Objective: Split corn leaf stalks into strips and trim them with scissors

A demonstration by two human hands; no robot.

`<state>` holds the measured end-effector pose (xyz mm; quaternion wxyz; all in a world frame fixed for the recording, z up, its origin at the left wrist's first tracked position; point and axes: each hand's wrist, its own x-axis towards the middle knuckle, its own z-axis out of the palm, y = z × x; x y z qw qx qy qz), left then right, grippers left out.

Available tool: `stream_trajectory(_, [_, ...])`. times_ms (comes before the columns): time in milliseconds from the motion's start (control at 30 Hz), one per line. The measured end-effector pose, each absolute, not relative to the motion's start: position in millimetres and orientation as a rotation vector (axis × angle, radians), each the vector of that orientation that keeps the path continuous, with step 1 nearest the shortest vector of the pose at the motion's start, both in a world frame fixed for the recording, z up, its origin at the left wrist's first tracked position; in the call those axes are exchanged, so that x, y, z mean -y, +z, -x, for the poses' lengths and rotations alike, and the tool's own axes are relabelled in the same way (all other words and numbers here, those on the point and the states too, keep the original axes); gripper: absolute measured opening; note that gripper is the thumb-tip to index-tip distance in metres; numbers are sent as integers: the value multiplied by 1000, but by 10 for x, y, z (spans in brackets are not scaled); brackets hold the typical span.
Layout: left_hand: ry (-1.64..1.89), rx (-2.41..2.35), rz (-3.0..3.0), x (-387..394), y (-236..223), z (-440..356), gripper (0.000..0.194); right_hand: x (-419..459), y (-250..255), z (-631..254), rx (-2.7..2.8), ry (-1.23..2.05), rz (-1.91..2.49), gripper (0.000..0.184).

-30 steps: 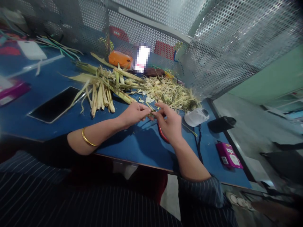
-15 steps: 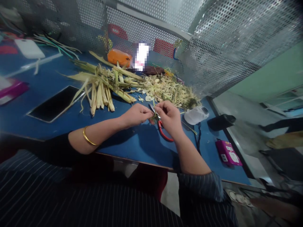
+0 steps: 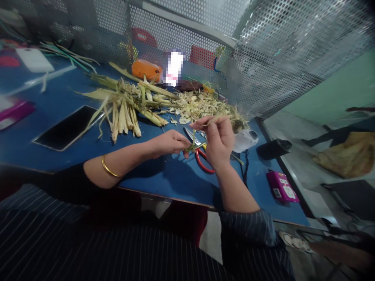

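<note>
Between the thumb and fingers of my left hand (image 3: 170, 143) is a small green piece of crossed leaf strips (image 3: 193, 148). A short strip end stands up from it. My right hand (image 3: 220, 141) is raised just to the right, its fingertips pinched on a thin pale strip (image 3: 216, 118); whether that strip joins the green piece I cannot tell. Beneath and between the hands lie scissors (image 3: 202, 163) with red handles, blades pointing away and left, partly hidden by my right hand. Beyond them are corn husks (image 3: 125, 117) and a heap of shredded husk (image 3: 199, 106).
A dark glass panel (image 3: 68, 127) lies left on the blue table (image 3: 172, 181). To the right are a translucent plastic bag (image 3: 243, 140), a black cylinder (image 3: 274, 147) and a purple packet (image 3: 283, 186). An orange packet (image 3: 146, 70) sits near the perforated metal screen (image 3: 187, 29).
My right hand has moved up and right, away from my left hand, drawing a thin strip. More of the scissors and the green piece shows. My left hand has hardly moved.
</note>
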<state>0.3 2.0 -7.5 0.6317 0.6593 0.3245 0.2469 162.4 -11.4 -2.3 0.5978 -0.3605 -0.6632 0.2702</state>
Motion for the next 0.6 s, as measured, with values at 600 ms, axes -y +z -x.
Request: stream_trajectory(600, [636, -762, -1723, 48, -65, -48, 29, 239, 33, -1516, 1820, 685, 847, 23])
